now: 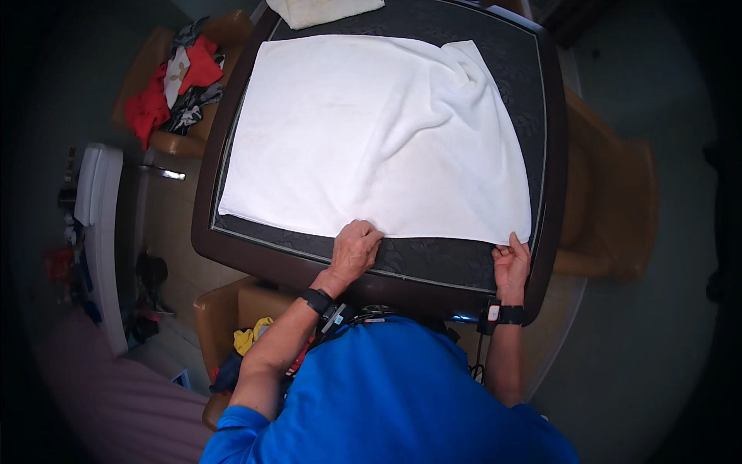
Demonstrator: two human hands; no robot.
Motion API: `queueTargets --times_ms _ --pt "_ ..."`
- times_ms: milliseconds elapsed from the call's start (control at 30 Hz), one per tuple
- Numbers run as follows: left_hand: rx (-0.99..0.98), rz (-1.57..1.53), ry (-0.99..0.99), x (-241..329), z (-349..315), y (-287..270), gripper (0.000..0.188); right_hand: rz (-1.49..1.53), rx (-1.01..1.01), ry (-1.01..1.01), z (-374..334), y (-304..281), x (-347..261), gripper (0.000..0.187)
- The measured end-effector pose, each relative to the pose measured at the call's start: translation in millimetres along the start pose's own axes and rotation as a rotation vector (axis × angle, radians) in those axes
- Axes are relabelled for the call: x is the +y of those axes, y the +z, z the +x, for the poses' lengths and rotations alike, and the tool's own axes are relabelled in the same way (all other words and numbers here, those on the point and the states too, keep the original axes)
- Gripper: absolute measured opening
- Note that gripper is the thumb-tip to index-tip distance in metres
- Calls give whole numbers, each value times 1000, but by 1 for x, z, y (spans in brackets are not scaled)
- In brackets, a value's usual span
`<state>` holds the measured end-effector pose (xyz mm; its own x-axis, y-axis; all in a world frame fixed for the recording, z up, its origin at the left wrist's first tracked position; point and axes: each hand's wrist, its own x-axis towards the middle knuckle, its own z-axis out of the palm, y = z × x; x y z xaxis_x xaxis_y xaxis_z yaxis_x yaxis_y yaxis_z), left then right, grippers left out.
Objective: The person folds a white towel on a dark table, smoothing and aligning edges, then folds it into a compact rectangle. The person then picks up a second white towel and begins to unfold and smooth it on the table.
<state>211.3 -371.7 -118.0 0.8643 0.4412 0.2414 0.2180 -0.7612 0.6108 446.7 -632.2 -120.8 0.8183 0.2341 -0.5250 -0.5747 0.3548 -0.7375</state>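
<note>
A white towel [309,131] lies spread over the dark table [464,267], mostly flat on its left half. Wrinkles and a bunched fold run across its right half, and its far right corner is rumpled. My left hand [357,249] is closed on the middle of the towel's near edge, fingers curled down. At the near right corner, my right hand [512,267] pinches the towel's edge between thumb and fingers. Both wrists wear black straps with small devices.
A folded cream cloth [325,11] rests at the table's far edge. Brown chairs [610,209] stand around it; the far left one carries a red, white and camouflage clothes pile [182,77]. Yellow and dark clothes [251,336] lie on the near left chair. A white cabinet-like unit [100,232] stands left.
</note>
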Motion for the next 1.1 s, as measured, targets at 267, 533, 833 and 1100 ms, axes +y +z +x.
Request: queueTargets --times_ms 267,533,833,1100 --pt "106 17 -55 -7 -19 13 13 -57 18 17 45 -7 9 14" --pt "149 12 -67 -16 -34 17 18 127 90 32 62 -4 7 26" --pt "118 -2 -118 -19 -23 16 18 51 43 -84 33 -30 1 36" --pt "69 -101 -170 -27 -20 14 26 -37 17 -24 43 -59 6 24"
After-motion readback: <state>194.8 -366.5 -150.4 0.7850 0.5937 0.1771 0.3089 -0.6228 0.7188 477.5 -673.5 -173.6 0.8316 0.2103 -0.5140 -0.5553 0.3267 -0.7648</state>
